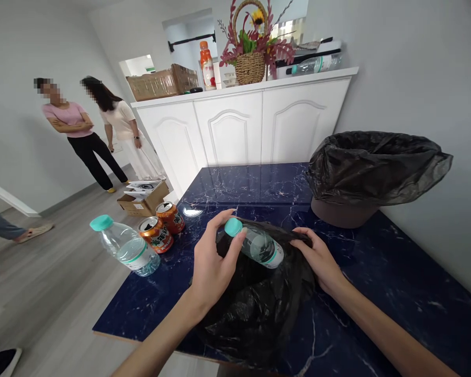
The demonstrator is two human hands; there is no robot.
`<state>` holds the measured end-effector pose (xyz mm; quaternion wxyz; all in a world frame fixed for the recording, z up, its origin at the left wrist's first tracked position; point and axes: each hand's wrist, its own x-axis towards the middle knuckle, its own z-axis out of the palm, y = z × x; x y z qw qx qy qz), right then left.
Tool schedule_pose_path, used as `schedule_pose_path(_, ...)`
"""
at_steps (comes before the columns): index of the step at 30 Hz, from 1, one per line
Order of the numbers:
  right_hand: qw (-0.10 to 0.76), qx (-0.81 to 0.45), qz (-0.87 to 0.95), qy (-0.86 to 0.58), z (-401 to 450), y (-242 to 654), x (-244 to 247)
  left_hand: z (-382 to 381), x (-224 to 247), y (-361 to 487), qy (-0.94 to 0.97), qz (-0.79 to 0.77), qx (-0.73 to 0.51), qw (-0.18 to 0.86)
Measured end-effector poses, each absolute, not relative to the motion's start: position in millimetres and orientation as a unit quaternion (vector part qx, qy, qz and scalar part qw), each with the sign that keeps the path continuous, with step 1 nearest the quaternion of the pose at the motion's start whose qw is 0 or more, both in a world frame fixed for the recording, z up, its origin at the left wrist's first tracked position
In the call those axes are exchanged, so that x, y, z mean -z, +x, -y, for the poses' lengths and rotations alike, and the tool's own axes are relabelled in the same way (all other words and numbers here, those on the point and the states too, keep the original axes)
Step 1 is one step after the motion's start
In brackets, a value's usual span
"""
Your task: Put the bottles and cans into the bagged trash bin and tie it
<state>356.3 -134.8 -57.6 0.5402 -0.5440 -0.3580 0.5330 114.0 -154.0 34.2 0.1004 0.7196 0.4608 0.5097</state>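
My left hand [215,251] grips a clear plastic bottle [259,245] near its green cap, thumb on one side and fingers behind. The bottle lies tilted over the mouth of a black plastic bag [251,309], its base pointing right and down. My right hand [317,254] pinches the bag's rim at the right side. Left of my left hand stand another clear bottle [131,248] with a green cap and two orange cans [156,234], grouped at the table's left edge. The lower part of the bag slumps on the dark blue marbled table [243,183].
A bin [341,212] lined with a black bag stands at the table's right. Behind is a white cabinet [235,131] bearing a flower basket [250,68], an orange-capped bottle [207,67] and a cardboard box [157,84]. Two people stand at the left; another person's leg shows at the edge.
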Motion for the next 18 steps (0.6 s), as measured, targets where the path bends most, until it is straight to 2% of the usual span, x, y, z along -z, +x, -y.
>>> schedule_pose_path(9, 0.584, -0.533, 0.297, -0.535, 124.2, 369.2, 66.2, 149.2, -51.6, 104.8, 0.74, -0.405, -0.512, 0.16)
schedule_pose_path(14, 0.603, -0.524, 0.268, -0.538, 120.9, 376.3, 68.3, 152.8, -63.4, 95.8, 0.764, -0.357, -0.524, 0.117)
schedule_pose_path(18, 0.613, -0.515, 0.251, -0.544, 118.6, 382.5, 69.2, 175.8, -84.4, 83.8, 0.726, -0.341, -0.584, 0.123)
